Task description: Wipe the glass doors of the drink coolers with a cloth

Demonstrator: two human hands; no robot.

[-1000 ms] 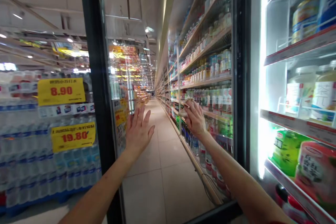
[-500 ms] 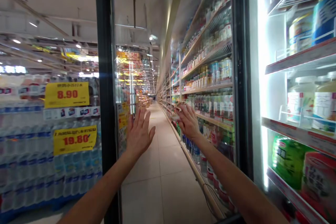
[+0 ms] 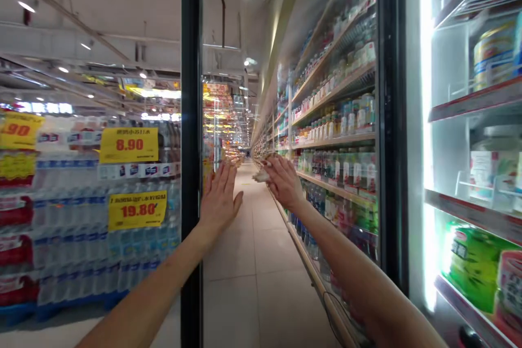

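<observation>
Whitish cloth (image 3: 261, 176), held beneath the bent fingers of the right hand (image 3: 287, 184), juts leftward at the glass door (image 3: 191, 119) toward the left hand (image 3: 220, 197), whose empty fingers spread loosely near the door's left edge.

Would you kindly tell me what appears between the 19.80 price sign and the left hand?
In the head view, a strip of bottles, then the glass door's black frame.
</observation>
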